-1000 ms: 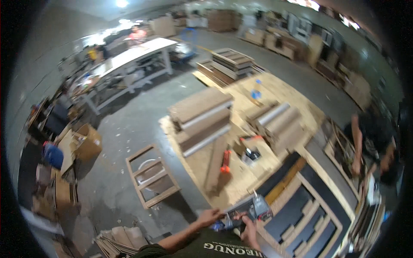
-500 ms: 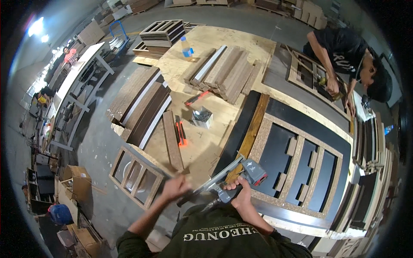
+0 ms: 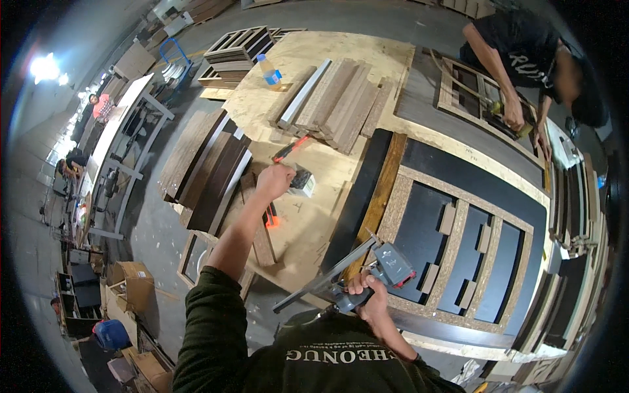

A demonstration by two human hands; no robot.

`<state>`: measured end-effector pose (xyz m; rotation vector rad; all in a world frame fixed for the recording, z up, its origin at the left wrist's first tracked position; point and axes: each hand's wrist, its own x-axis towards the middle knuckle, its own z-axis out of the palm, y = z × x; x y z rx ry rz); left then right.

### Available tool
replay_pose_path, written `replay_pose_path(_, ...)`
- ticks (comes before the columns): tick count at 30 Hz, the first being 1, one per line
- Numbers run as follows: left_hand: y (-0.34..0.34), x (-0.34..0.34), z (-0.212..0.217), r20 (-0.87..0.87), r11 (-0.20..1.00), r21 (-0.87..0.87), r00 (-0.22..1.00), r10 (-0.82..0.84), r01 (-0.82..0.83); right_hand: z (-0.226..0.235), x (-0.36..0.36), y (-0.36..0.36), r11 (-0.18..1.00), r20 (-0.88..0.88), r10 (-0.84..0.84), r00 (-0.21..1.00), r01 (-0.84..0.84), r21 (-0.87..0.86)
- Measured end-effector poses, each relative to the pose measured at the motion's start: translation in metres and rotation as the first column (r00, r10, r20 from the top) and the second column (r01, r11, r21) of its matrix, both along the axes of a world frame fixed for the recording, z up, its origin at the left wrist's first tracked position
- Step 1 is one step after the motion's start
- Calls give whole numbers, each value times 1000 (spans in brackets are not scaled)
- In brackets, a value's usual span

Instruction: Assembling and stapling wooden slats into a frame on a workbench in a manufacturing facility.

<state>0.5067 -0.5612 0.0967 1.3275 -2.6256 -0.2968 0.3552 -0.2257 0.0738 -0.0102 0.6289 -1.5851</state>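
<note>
My right hand (image 3: 371, 295) is wrapped round the handle of a grey pneumatic nail gun (image 3: 394, 264). The gun's long magazine points down to the left, over the near edge of the plywood table. Out over the table, my left hand (image 3: 276, 179) has curled fingers at the side of a small open box (image 3: 303, 185) with dark contents. Whether anything is between those fingers is hidden. A red-orange utility knife (image 3: 291, 149) lies just beyond the box. Another orange-and-black tool (image 3: 271, 219) is partly covered by my left forearm.
A slatted wooden frame (image 3: 447, 255) rests on a black panel at right, beside a brown wood strip (image 3: 386, 190). Stacked wood strips (image 3: 331, 101) and a bottle (image 3: 268, 72) stand farther back. More boards (image 3: 203, 170) are piled left. A co-worker (image 3: 517, 59) bends over another frame (image 3: 452, 85).
My left hand has moved up and away from beside the nail gun's magazine to the small box. The nail gun stays in my right hand, nearly in place. The view has shifted slightly.
</note>
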Motion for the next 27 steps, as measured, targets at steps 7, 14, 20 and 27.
replay_pose_path(7,-7,-5,-10,3,999,26,1000,26,-26,4,-3,-6,999,-32,-37,999,37,-5)
replay_pose_path(14,-17,-5,-15,127,996,-72,991,-36,45,6,6,-12,999,-85,47,995,-46,13)
replay_pose_path(20,-6,-58,-10,346,999,-37,938,9,4,-4,-4,-6,999,-61,-20,998,22,34)
replay_pose_path(27,-6,-32,-16,254,988,-148,967,3,36,-11,-2,-7,1000,-91,13,996,-11,23)
